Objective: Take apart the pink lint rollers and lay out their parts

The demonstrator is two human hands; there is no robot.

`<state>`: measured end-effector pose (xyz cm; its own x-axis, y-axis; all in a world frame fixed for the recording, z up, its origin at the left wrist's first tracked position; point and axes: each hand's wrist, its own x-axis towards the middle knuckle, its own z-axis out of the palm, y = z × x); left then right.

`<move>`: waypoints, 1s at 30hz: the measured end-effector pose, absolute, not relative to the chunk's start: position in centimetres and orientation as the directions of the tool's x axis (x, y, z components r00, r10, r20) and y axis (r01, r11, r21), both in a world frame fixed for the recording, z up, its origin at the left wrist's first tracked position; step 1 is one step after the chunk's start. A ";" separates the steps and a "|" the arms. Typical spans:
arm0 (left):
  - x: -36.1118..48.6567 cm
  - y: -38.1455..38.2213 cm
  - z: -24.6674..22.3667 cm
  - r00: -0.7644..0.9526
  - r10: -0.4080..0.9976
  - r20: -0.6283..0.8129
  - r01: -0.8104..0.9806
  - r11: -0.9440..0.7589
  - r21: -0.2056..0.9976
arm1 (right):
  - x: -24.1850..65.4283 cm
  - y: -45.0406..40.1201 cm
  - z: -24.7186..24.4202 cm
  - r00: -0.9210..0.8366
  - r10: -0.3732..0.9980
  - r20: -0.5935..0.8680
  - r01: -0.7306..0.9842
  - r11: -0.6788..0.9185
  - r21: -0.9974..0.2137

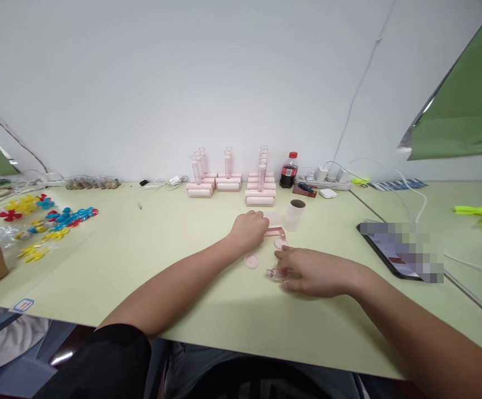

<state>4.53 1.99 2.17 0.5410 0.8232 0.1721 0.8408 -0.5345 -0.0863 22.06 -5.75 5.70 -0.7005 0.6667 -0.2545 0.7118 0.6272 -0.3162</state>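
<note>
Two hands work around one white roll [294, 216], which stands upright on a pale green table [161, 233]. The left hand [249, 230], left of the roll, curls its fingers at the edge of one pink frame [280, 232]; its grip is hidden, so whether it is clamped cannot be told. The right hand [307, 271], nearer the wearer than the roll, has thumb and fingers apart about one clear handle [274, 274]. Two pink discs [250, 261] lie on the near side of the roll, one beside the right fingertips. Behind and left of the roll stand three clusters of pink lint rollers [260, 194]. One cola bottle [288, 172] stands behind the roll; one phone [390, 255] lies to its right.
</note>
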 end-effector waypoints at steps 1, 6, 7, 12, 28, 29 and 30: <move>4.8 2.0 2.0 0.550 0.818 0.167 0.835 -0.542 -0.091 | 21.9 -5.8 5.6 -0.713 0.650 -0.264 0.700 0.636 -0.323; 5.4 2.1 1.7 0.579 0.802 0.142 0.815 -0.570 -0.103 | 21.6 -6.0 5.4 -0.726 0.638 -0.255 0.685 0.644 -0.340; 5.4 2.1 1.8 0.579 0.803 0.142 0.815 -0.570 -0.104 | 21.6 -6.0 5.4 -0.728 0.640 -0.247 0.683 0.645 -0.343; 4.2 0.2 2.7 0.532 0.837 0.129 0.846 -0.524 -0.096 | 21.7 -6.0 5.6 -0.717 0.656 -0.234 0.690 0.623 -0.367; 2.4 -2.3 1.4 0.490 0.870 0.055 0.866 -0.493 0.084 | 22.2 -5.4 5.9 -0.662 0.711 -0.238 0.739 0.568 -0.362; 2.2 -2.3 1.5 0.486 0.871 0.078 0.867 -0.491 0.085 | 22.3 -5.4 6.0 -0.653 0.721 -0.232 0.747 0.563 -0.355; 1.9 -2.3 1.7 0.477 0.873 0.097 0.870 -0.485 0.088 | 22.5 -5.3 6.1 -0.639 0.737 -0.221 0.758 0.553 -0.347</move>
